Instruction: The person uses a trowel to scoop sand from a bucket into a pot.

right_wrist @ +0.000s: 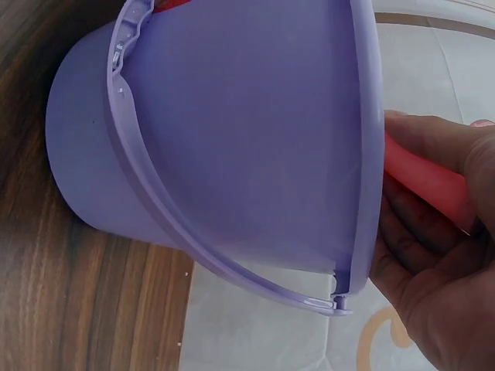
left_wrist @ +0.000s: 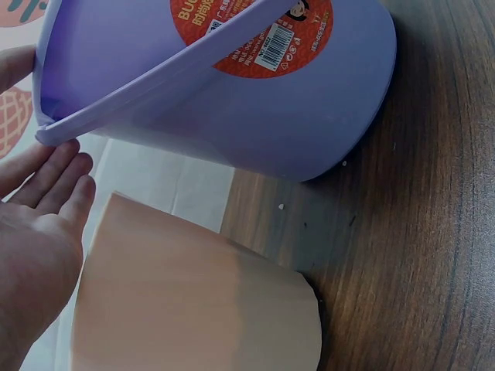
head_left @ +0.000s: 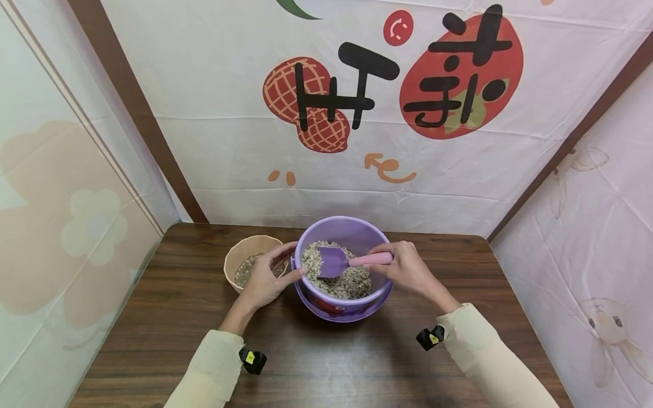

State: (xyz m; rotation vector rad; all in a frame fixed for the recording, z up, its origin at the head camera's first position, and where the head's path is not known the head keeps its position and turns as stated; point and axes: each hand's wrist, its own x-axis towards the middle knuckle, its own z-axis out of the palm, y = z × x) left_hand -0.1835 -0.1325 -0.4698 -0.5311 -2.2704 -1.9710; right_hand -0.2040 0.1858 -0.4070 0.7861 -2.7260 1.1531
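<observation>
Hands at a purple bucket (head_left: 347, 229) standing on the counter (head_left: 336, 362). The right hand (head_left: 405, 267) is closed round the pink handle (head_left: 369, 259) of a scoop (head_left: 334, 262), whose purple blade lies inside the bucket, among pale flakes (head_left: 352, 286). The left hand (head_left: 262, 281), loosely spread, touches the rim with thumb and fingers, just beside a peach bowl (head_left: 245, 251). The head view alone reveals both vessels' contents; the left wrist view adds a red label (left_wrist: 302, 46) with barcode, the right wrist view the bail (right_wrist: 147, 182) slanting across the outer wall.
</observation>
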